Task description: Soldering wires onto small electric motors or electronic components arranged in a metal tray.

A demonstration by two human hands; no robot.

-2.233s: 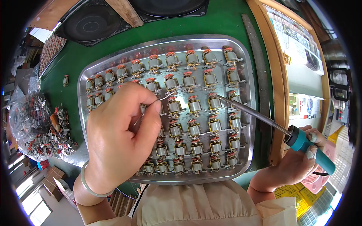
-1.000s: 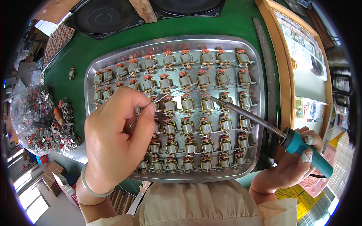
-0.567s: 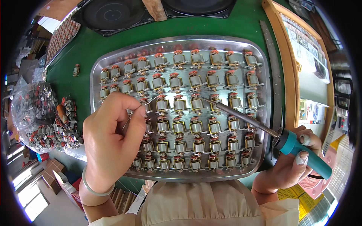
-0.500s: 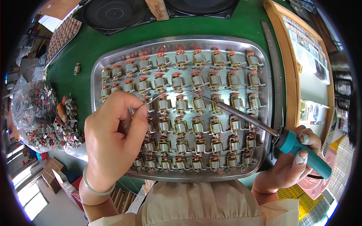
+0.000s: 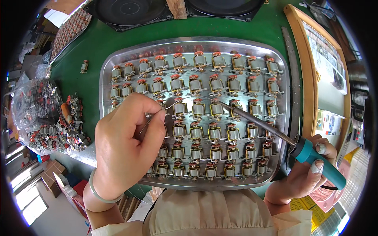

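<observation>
A metal tray [image 5: 212,184] holds rows of small silver motors [image 5: 217,109] with reddish-orange ends. Over the tray's left part, my left hand [image 5: 132,137] pinches a thin solder wire [image 5: 170,105] between thumb and forefinger. The wire reaches over the third row from the back. At the right edge, my right hand [image 5: 309,169] grips a soldering iron [image 5: 325,170] by its teal handle. Its grey shaft slants across the tray, with the tip near a motor in that same row. Whether tip and wire touch it, I cannot tell. White wraps cover some right fingertips.
Left of the tray lies a clear plastic bag [image 5: 33,106] beside a heap of loose motors [image 5: 59,137]. A single motor [image 5: 84,66] stands on the green tabletop [image 5: 204,29]. Black speakers [image 5: 132,11] sit behind, and a wood-framed box [image 5: 313,74] stands at right.
The whole view has shifted, so the tray and table appear slightly farther right. Both hands keep their grips, and the iron's tip stays around the same motor.
</observation>
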